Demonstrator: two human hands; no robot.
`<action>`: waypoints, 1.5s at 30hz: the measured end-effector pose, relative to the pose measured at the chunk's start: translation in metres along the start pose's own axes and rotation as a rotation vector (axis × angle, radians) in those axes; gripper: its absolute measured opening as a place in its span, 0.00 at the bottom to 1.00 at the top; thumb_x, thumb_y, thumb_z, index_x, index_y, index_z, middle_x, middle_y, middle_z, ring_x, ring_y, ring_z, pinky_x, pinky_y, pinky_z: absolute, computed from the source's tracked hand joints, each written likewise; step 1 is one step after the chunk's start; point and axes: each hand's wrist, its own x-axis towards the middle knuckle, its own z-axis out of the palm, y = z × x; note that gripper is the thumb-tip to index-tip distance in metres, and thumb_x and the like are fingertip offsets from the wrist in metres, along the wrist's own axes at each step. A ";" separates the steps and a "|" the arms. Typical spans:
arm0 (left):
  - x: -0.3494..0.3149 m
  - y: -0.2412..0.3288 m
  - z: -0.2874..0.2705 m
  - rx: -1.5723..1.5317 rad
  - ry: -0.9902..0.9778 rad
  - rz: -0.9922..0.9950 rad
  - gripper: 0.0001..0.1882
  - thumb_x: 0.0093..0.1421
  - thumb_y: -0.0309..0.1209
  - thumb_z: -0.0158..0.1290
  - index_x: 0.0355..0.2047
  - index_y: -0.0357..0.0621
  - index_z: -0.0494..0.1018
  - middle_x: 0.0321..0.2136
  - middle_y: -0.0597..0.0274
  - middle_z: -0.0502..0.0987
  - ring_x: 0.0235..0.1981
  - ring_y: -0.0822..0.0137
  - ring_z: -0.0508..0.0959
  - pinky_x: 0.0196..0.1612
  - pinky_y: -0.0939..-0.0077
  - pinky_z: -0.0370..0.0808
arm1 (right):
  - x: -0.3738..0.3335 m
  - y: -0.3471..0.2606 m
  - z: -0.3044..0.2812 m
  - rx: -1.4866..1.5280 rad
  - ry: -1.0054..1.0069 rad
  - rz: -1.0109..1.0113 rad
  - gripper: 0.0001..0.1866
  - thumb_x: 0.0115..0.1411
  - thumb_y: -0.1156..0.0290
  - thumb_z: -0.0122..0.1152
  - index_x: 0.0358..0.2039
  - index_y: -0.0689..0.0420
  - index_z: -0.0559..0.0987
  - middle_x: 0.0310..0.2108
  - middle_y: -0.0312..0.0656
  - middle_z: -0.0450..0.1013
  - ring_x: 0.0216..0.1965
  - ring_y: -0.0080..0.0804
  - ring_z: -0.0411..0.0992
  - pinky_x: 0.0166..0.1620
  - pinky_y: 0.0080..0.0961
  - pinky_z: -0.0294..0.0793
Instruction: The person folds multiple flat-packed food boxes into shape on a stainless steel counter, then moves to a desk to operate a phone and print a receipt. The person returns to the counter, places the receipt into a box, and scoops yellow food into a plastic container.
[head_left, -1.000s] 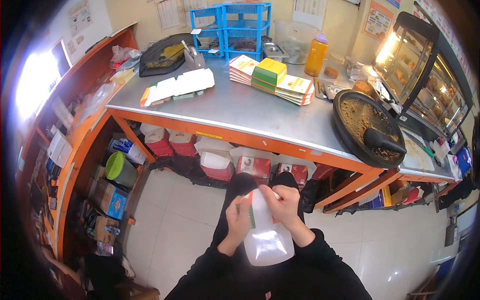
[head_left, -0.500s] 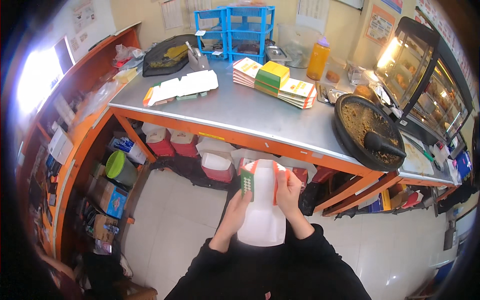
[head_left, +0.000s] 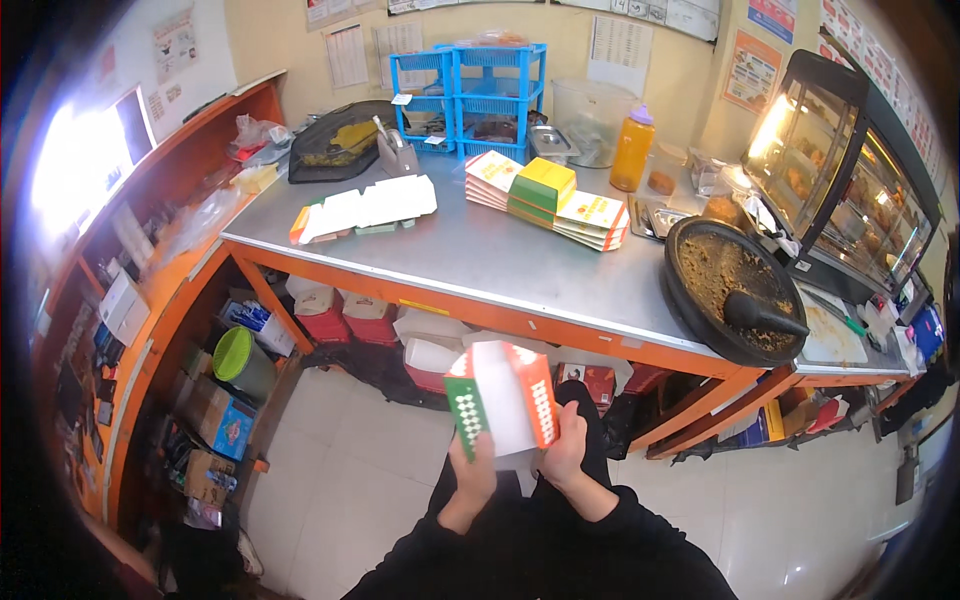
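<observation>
A small open box [head_left: 508, 400] is held between the two hands, above the lap and in front of the table [head_left: 450, 235]. Its green side wall is gripped near the lower end by the left hand [head_left: 474, 474], which is slightly blurred; its orange-red wall is pinched at the lower corner by the right hand [head_left: 564, 448], with the thumb laid against it. Most of the box is held out beyond the fingers, its white inside exposed.
</observation>
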 end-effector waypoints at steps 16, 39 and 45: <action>0.192 0.032 0.028 0.852 -0.457 1.871 0.14 0.55 0.39 0.49 0.43 0.64 0.69 0.36 0.75 0.72 0.39 0.76 0.71 0.49 0.77 0.62 | 0.213 -0.086 -0.013 -0.297 -0.935 0.436 0.38 0.61 0.58 0.53 0.64 0.56 0.46 0.60 0.46 0.54 0.61 0.32 0.52 0.60 0.28 0.53; 0.380 -0.156 0.141 0.653 -0.143 0.558 0.31 0.62 0.47 0.42 0.60 0.44 0.55 0.37 0.54 0.71 0.42 0.57 0.70 0.52 0.59 0.57 | 0.516 -0.044 -0.087 -0.483 -0.716 0.755 0.31 0.59 0.59 0.55 0.60 0.55 0.59 0.56 0.39 0.62 0.55 0.29 0.63 0.55 0.29 0.63; 0.382 -0.151 0.143 0.609 -0.118 0.489 0.29 0.61 0.47 0.44 0.59 0.48 0.58 0.38 0.54 0.71 0.41 0.57 0.71 0.53 0.54 0.55 | 0.541 -0.052 -0.079 -0.717 -0.719 0.861 0.31 0.58 0.54 0.55 0.59 0.52 0.62 0.54 0.39 0.64 0.52 0.30 0.65 0.53 0.30 0.66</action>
